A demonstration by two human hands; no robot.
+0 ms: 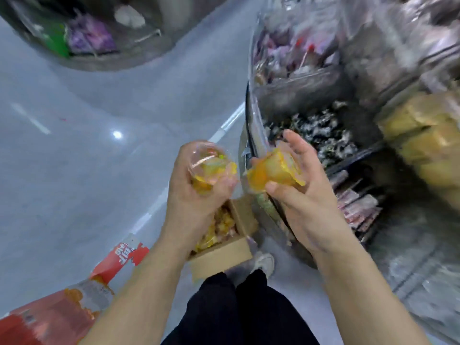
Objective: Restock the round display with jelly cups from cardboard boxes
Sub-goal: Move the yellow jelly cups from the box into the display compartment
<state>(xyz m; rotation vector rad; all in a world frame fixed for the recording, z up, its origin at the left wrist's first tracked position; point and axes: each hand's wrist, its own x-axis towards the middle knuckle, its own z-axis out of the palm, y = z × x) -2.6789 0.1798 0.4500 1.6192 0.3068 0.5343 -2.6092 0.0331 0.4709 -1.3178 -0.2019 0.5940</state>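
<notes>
We hold one jelly cup [211, 170] in our left hand [196, 192] and another cup [273, 173] in our right hand [298, 192], above the open cardboard box [224, 255], probably to carry both to the round display [311, 135] just beyond our right hand.

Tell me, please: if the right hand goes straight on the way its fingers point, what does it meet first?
Probably the clear front panel of the round display. The right hand, holding a jelly cup, points up and slightly left toward it. Blur leaves depth uncertain.

Glossy grey floor [74, 135], ceiling-light glare [117, 134], white floor stripe [230, 122].
</notes>
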